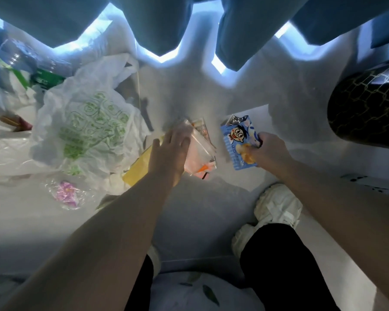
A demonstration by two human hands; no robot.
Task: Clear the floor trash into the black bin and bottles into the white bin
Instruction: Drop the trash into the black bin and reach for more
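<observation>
My right hand (267, 151) grips a blue snack packet (236, 142) with a cartoon face, held just above the pale floor. My left hand (170, 151) lies flat with straight fingers on a clear plastic wrapper (202, 153) with orange print. A yellow paper piece (137, 169) lies under my left wrist. To the left, a large white plastic bag (85, 131) with green print is spread on the floor. A small pink wrapper (65, 194) lies in front of it. Plastic bottles (43, 70), one with a green label, lie at the far left. The black bin (368, 108) with a gold pattern stands at the right.
Dark blue curtains (166, 25) hang along the far side with bright light beneath. A brown wrapper (16, 123) lies at the left edge. My white shoes (276, 207) and black trouser legs fill the lower middle. A dotted cloth edge (373, 182) shows at the right.
</observation>
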